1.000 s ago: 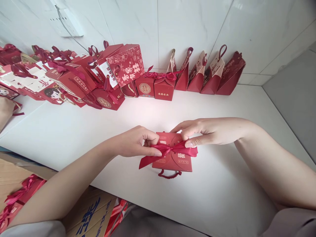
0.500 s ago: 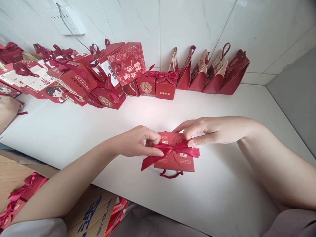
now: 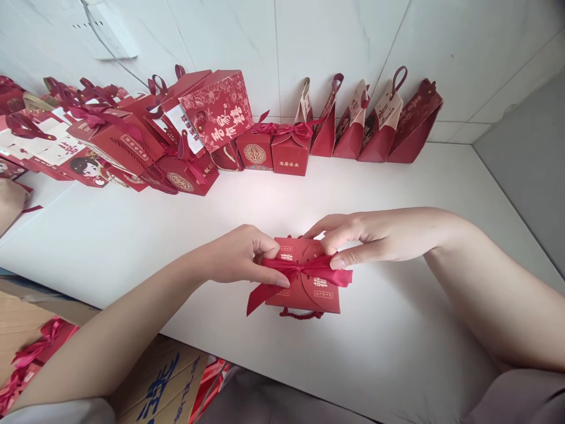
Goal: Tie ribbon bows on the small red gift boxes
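Note:
A red gift box (image 3: 304, 300) with pale printed characters and a twisted cord handle (image 3: 302, 315) sits on the white table in front of me. Across its top runs a red satin ribbon (image 3: 300, 269), gathered at a knot in the middle. My left hand (image 3: 245, 256) pinches the ribbon's left part between thumb and fingers, and a loose tail hangs below the thumb. On the other side my right hand (image 3: 359, 238) grips the ribbon's right part between thumb and forefinger, its other fingers reaching behind the box's far edge.
Several red gift boxes (image 3: 290, 156) with ribbons and handles line the tiled wall, piled up at the left. A cardboard carton (image 3: 168, 377) and more ribboned boxes (image 3: 44, 344) are below the table's front edge. Another person's hand (image 3: 11, 203) shows at far left.
The box and both hands appear slightly further left in view, along with a small camera shift. Both hands keep their pinch on the ribbon.

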Tool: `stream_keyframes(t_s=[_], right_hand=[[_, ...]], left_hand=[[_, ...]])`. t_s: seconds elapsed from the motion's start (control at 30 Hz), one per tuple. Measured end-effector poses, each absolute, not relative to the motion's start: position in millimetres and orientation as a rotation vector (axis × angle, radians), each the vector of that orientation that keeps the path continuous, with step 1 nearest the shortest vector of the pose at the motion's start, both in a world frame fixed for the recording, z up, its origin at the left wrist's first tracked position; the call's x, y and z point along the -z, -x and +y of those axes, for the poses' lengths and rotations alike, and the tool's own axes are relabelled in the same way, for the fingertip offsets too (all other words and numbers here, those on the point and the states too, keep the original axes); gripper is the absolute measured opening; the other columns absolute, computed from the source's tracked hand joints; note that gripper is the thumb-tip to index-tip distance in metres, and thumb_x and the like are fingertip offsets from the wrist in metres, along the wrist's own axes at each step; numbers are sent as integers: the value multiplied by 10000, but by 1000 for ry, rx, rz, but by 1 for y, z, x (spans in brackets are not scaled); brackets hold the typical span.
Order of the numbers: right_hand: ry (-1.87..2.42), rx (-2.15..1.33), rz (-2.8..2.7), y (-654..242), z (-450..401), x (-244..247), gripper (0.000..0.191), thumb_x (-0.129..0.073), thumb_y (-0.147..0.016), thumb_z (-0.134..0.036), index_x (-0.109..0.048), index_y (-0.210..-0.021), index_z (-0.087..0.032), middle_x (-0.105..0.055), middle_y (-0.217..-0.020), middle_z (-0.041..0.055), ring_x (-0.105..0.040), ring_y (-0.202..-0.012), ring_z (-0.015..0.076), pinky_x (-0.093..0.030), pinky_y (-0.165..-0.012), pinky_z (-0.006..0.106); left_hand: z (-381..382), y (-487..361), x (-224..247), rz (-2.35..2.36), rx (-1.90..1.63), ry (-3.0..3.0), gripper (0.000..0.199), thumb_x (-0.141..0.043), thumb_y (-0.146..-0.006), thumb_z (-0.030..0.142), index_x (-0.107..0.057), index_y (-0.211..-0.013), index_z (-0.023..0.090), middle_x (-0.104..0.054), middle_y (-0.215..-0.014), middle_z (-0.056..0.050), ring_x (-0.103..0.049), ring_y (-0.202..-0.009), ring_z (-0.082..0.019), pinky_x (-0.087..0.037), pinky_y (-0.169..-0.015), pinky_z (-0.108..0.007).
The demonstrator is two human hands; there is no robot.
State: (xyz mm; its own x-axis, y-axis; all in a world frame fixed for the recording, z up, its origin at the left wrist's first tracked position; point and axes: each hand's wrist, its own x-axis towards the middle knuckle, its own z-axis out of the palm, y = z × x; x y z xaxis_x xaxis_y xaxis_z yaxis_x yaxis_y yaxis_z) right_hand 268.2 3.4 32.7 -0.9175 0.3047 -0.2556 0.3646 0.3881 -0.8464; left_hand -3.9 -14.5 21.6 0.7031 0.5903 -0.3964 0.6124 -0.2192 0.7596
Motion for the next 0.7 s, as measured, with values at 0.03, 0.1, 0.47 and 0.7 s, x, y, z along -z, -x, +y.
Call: stream_keyframes(t_s=[0.03,0.1,0.47,0.7], right_hand=[[-605,1594,2566,-268,3,-33,346,-477,-990,-440,-628,-804,-192,-559,-1285,63,-571,-1024,191,-448,-877,306],[-598,1610,2551,-267,4,-33,348,-477,-990,-435,-626,-792,-190,-562,-1267,66,-568,-1019,195,-449,-874,310],[-620,1646,2484,-269,6,-30,335,-480,-988,-446,-607,-826,-182,-534,-1257,73,-557,-1001,185,-430,-896,307],[-612,1687,2447,-269,8,-26,322,-509,-973,-463,-613,-855,-182,-533,-1245,77,-542,-1037,192,-427,-928,310]], left_hand=[[-15,4,-22,934,34,-1894,587,-737,-753,460,-246,-580,188,-258,-565,68,-228,-535,-70,-192,-481,-242],[-15,4,-23,932,35,-1886,594,-742,-744,459,-238,-578,191,-237,-555,71,-214,-526,-70,-192,-470,-239],[-18,4,-23,935,18,-1846,606,-751,-743,437,-225,-570,192,-233,-532,78,-229,-494,-60,-199,-440,-229],[-18,4,-23,915,5,-1833,608,-758,-733,418,-222,-560,190,-239,-517,82,-234,-485,-55,-195,-435,-221]])
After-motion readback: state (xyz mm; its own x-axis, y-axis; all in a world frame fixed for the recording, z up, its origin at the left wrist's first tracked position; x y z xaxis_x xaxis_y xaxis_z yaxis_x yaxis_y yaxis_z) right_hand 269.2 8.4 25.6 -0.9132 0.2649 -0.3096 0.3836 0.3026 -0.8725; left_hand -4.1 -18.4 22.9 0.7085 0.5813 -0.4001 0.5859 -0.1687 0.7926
